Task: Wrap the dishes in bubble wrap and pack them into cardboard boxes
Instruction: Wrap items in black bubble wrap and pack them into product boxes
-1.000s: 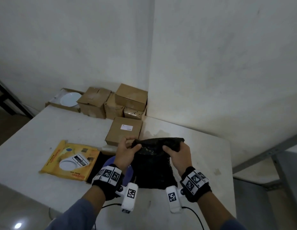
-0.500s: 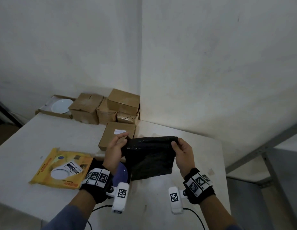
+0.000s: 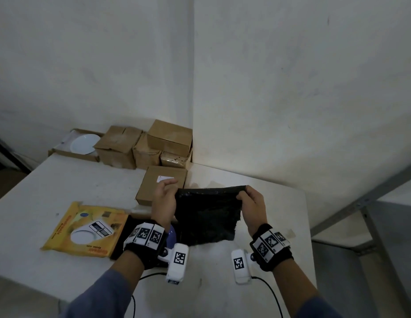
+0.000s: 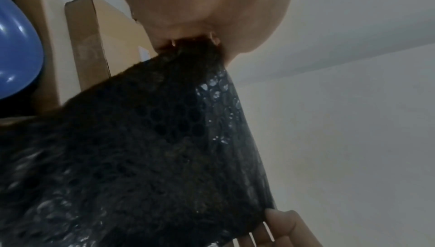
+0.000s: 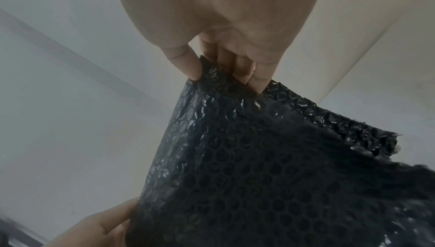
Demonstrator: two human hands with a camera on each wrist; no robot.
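Note:
A sheet of black bubble wrap [image 3: 208, 214] hangs stretched between both hands above the white table [image 3: 62, 184]. My left hand [image 3: 165, 198] pinches its top left corner, and my right hand [image 3: 250, 203] pinches its top right corner. The wrist views show the bubble wrap [image 4: 146, 158] [image 5: 270, 167] held between thumb and fingers. A blue dish [image 3: 172, 236] lies on the table behind my left wrist, mostly hidden; the blue dish [image 4: 16, 61] appears at the left edge of the left wrist view. A closed flat cardboard box [image 3: 160, 184] lies just beyond my hands.
Several cardboard boxes [image 3: 151, 143] are stacked in the wall corner. An open box [image 3: 73, 152] at the far left holds a white plate [image 3: 85, 143]. A yellow package [image 3: 82, 228] lies on the table's left part. Walls close off the back and right.
The bubble wrap has been lifted off the table and pulled taut; my hands have moved apart and risen a little.

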